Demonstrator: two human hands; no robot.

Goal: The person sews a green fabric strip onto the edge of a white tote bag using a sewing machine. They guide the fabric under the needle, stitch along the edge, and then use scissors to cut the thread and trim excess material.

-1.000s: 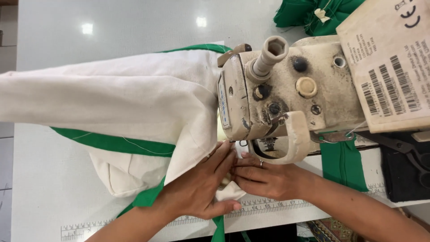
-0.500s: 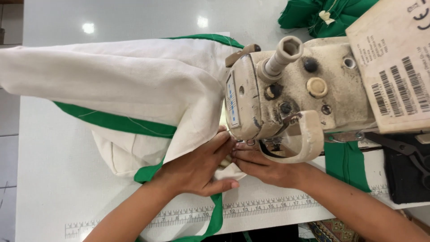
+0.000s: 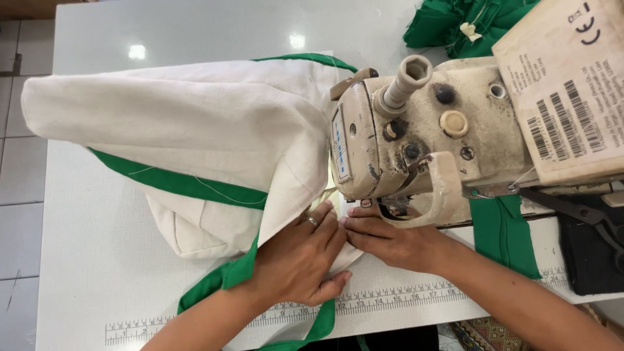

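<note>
A cream cloth bag (image 3: 195, 130) with green trim (image 3: 175, 185) lies bunched on the white sewing table (image 3: 84, 260), running under the head of a worn beige sewing machine (image 3: 416, 136). My left hand (image 3: 299, 260), with a ring on one finger, presses flat on the cream cloth just in front of the machine's needle area. My right hand (image 3: 390, 240) lies flat beside it, fingertips on the cloth under the machine head. The needle and presser foot are hidden by the machine body. A green strap (image 3: 214, 286) trails under my left wrist.
A pile of green fabric (image 3: 468, 26) sits at the far right of the table. A cardboard box with printed labels (image 3: 565, 84) rests on the machine arm. A green piece (image 3: 500, 234), black scissors (image 3: 578, 211) and a black object (image 3: 591, 257) lie at right. A printed ruler (image 3: 390, 299) lines the table's near edge.
Both hands have stayed pressed on the cloth by the needle. The view has shifted a little, and the bag has slid slightly farther from the machine.
</note>
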